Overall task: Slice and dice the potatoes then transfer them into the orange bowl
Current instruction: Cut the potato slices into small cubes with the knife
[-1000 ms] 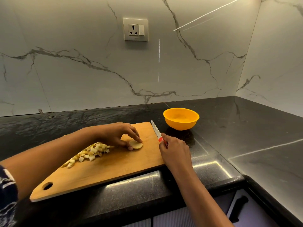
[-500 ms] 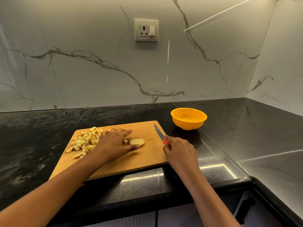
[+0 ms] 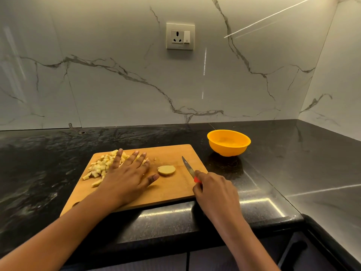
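On the cutting board (image 3: 172, 192) the person's left hand (image 3: 129, 173) lay flat, fingers straight and spread, over the heap of diced potato (image 3: 98, 168) at the board's ten o'clock and touching the cubes. Judged from that pose, it was herding them aside, clear of the cutting spot.

The right hand (image 3: 214, 190) was wrapped round the red handle of the knife (image 3: 187, 165) at the board's four o'clock edge. The blade pointed toward eleven o'clock and sat low over the wood, apparently parked clear of the other hand's fingers. The two hands were well apart.

Between them, near the board's centre, one round potato slice (image 3: 166, 170) lay flat, just beside the left thumb tip and not touching it. Resting on its cut face, it would probably sit steady for dicing.

The orange bowl (image 3: 228, 150) stood on the black counter (image 3: 293, 163) at two o'clock from the board, near its corner on the knife side, likely so the pieces would need only a short sweep. It looked empty, so the transfer had not begun.
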Demonstrator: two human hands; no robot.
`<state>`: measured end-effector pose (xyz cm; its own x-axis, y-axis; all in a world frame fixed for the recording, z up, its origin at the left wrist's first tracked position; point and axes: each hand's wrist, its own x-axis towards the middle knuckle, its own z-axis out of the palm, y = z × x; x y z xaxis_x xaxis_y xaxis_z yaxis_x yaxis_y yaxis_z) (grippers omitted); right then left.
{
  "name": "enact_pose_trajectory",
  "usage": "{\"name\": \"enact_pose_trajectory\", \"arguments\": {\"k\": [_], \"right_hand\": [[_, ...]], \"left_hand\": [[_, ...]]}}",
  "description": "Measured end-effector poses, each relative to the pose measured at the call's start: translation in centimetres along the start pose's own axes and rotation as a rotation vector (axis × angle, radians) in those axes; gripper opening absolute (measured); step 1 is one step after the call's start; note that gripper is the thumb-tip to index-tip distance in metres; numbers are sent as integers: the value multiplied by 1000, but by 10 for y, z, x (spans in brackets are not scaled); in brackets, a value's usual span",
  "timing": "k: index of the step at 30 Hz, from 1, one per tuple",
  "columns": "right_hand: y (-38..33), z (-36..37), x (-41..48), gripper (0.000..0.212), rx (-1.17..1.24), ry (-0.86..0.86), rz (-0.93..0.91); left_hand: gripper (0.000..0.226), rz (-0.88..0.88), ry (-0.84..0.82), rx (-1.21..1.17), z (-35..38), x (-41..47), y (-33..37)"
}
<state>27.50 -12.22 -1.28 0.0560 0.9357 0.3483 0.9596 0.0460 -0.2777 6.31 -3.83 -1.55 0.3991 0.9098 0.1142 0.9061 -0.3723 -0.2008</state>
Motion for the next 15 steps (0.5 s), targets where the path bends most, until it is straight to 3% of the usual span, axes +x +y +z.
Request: {"name": "enact_pose_trajectory", "arguments": {"k": [11, 15], "right_hand": [[-19, 4, -5, 37, -64, -40, -138], [-16, 2, -2, 37, -67, -23, -99]], "left_hand": [[126, -16, -95, -88, -1, 4, 33], [124, -11, -127, -127, 1, 5, 32]]}}
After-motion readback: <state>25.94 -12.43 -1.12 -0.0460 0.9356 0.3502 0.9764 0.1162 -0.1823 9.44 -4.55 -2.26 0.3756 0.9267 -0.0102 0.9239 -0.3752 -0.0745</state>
